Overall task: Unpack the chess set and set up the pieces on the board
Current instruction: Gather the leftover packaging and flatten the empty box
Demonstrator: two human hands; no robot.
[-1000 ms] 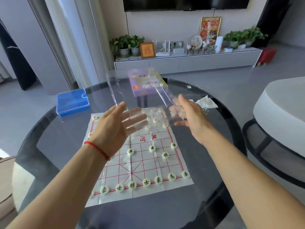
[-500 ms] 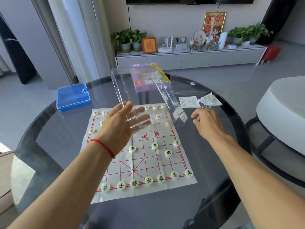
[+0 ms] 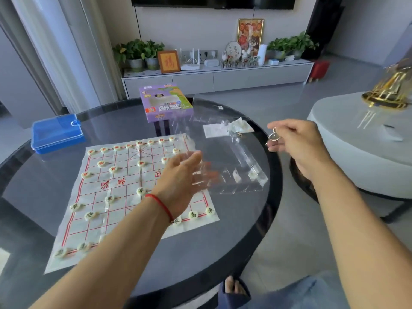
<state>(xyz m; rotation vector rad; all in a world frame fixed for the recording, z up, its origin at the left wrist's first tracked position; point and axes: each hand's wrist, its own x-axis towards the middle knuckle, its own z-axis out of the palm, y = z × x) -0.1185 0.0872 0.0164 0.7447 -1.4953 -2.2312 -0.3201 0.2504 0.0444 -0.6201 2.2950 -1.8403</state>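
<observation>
round glass table (image 3: 66, 175) (living room), chess board (image 3: 124, 186)

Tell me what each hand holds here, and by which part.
Left hand supports the clear plastic tray at its left edge, fingers straight. Right hand pinches a small metal item in its fingertips; which part is unclear.

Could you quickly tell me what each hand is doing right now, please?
Left hand: open, fingers against the clear plastic tray.
Right hand: pinching a small metal clip.
</observation>
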